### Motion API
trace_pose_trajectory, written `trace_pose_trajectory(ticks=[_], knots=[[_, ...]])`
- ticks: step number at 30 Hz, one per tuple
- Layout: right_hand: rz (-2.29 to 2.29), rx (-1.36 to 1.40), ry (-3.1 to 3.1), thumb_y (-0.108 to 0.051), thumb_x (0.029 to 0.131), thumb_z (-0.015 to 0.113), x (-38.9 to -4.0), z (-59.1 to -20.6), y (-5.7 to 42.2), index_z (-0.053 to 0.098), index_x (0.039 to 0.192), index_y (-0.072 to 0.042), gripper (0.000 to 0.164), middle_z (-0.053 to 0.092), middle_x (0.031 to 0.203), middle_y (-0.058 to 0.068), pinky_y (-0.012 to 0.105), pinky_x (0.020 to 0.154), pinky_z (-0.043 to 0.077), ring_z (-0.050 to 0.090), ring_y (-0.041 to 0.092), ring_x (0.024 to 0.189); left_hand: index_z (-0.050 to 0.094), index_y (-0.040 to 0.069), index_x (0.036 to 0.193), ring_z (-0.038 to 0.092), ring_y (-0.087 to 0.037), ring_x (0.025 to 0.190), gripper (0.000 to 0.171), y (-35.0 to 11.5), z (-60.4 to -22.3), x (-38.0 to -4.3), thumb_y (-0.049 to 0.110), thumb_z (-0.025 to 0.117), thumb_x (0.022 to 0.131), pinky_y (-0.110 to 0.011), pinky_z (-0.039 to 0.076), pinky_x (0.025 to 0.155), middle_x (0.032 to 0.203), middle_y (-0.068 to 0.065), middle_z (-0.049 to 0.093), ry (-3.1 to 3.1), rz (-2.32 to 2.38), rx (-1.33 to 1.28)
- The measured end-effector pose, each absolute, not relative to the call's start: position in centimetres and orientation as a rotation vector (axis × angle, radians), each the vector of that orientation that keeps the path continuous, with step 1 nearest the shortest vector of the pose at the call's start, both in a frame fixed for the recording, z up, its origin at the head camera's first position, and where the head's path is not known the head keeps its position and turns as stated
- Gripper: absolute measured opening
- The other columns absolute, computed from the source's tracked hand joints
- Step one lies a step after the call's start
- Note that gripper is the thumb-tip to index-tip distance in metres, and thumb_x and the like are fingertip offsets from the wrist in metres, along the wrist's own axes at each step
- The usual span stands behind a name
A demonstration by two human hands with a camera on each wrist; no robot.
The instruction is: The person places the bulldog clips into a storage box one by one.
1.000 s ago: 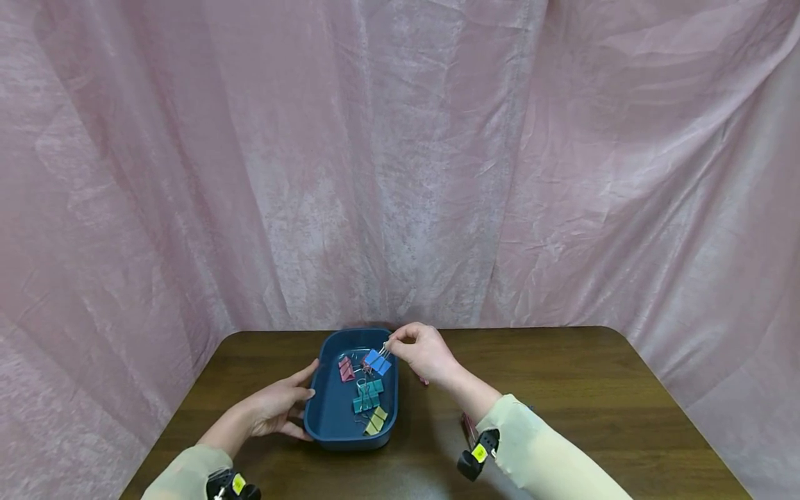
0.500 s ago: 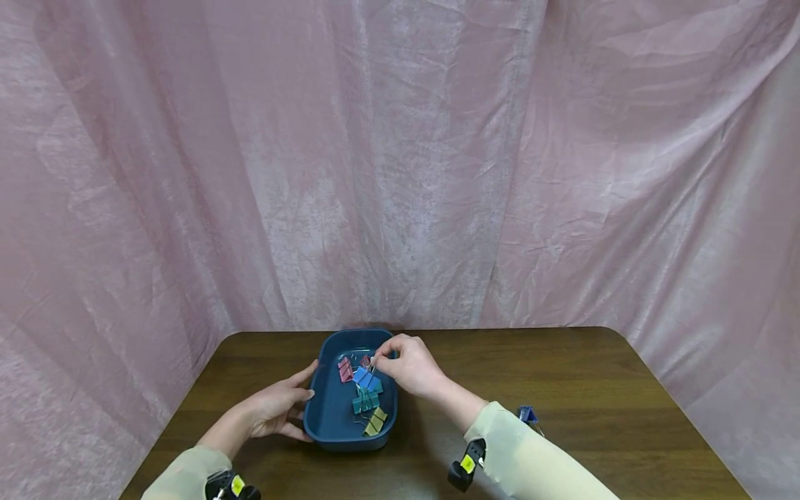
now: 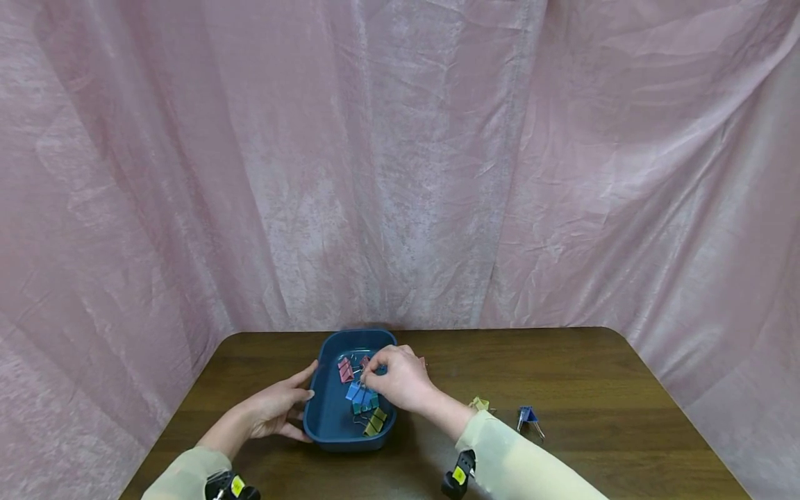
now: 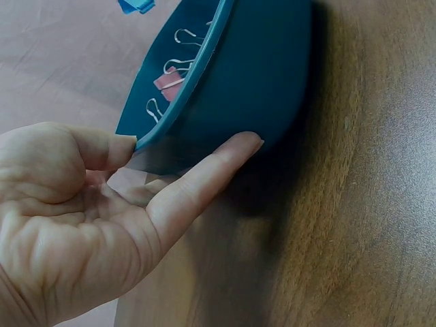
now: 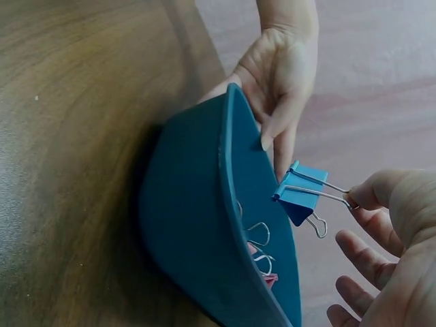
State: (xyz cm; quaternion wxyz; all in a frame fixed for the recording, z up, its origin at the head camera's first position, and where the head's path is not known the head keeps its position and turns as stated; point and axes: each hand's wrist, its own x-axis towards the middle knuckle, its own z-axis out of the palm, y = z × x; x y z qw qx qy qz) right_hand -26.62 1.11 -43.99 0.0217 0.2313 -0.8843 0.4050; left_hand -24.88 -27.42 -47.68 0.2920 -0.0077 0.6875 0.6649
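Note:
My left hand (image 3: 275, 406) steadies a dark blue bin (image 3: 350, 440) at its left side, thumb at the rim and long fingers along the outer wall. Over the inside of the bin, my right hand (image 3: 403, 378) pinches a wire handle of a blue binder clip (image 5: 303, 191) between thumb and index finger; its other fingers are loosely spread. Inside lie a pink binder clip (image 3: 346, 370), a teal binder clip (image 3: 365, 405) partly covered in this view by the blue one, and a yellow binder clip (image 3: 376, 421). Another small pink clip shows beside the right fingertips.
On the brown wooden table (image 3: 594, 389), right of the bin, lie a dark blue binder clip (image 3: 528, 415) and a yellow binder clip (image 3: 479, 403) partly behind the right forearm. A bit of pink shows behind the right hand. A pink curtain (image 3: 400, 173) hangs behind the table.
My right hand has moved left and toward me with the blue binder clip, from the bin's far right rim to above its middle. My left hand and the bin stay put.

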Motion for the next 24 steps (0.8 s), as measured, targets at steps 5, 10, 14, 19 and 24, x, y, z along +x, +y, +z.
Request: trace_pose_trajectory(ticks=[5, 10, 14, 19, 24], knots=[[1.189, 0.772, -2.735, -0.03, 0.087, 0.078, -26.4, -44.4, 0.6, 0.076, 0.077, -0.03, 0.01, 0.066, 0.097, -0.016, 0.046, 0.094, 0.045, 0.052, 0.022, 0.113, -0.004, 0.021, 0.165, 0.062, -0.049, 0.113, 0.069, -27.5, -47.8, -25.0, 0.01, 0.036, 0.111, -0.067, 0.055, 0.08, 0.141, -0.04, 0.043, 1.828, 1.776, -0.015], [1.088, 0.839, -2.718, -0.029, 0.086, 0.078, -26.1, -44.9, 0.0, 0.076, 0.075, -0.031, 0.011, 0.069, 0.104, -0.012, 0.046, 0.098, 0.043, 0.054, 0.022, 0.111, -0.005, 0.021, 0.165, 0.063, -0.048, 0.113, 0.069, -27.5, -47.8, -25.0, 0.011, 0.036, 0.111, -0.066, 0.055, 0.08, 0.14, -0.039, 0.045, 1.821, 1.773, -0.002], [1.044, 0.858, -2.742, -0.031, 0.087, 0.077, -25.9, -45.1, -0.4, 0.076, 0.077, -0.031, 0.01, 0.068, 0.102, -0.013, 0.05, 0.1, 0.043, 0.054, 0.022, 0.112, -0.005, 0.021, 0.165, 0.063, -0.048, 0.113, 0.069, -27.6, -47.7, -24.9, 0.011, 0.036, 0.111, -0.066, 0.055, 0.08, 0.139, -0.038, 0.047, 1.819, 1.767, 0.005], [0.996, 0.871, -2.773, -0.033, 0.086, 0.077, -25.8, -45.3, -0.7, 0.076, 0.077, -0.032, 0.009, 0.064, 0.095, -0.017, 0.048, 0.099, 0.043, 0.053, 0.02, 0.11, -0.006, 0.021, 0.165, 0.063, -0.048, 0.113, 0.069, -27.6, -47.8, -25.0, 0.011, 0.036, 0.111, -0.066, 0.055, 0.081, 0.139, -0.038, 0.046, 1.814, 1.768, 0.014], [0.958, 0.877, -2.782, -0.034, 0.086, 0.077, -25.7, -45.4, -0.9, 0.077, 0.077, -0.033, 0.009, 0.063, 0.093, -0.018, 0.046, 0.096, 0.044, 0.053, 0.019, 0.107, -0.005, 0.021, 0.165, 0.063, -0.048, 0.113, 0.069, -27.6, -47.9, -25.1, 0.012, 0.037, 0.111, -0.067, 0.054, 0.081, 0.139, -0.038, 0.046, 1.816, 1.768, 0.012]])
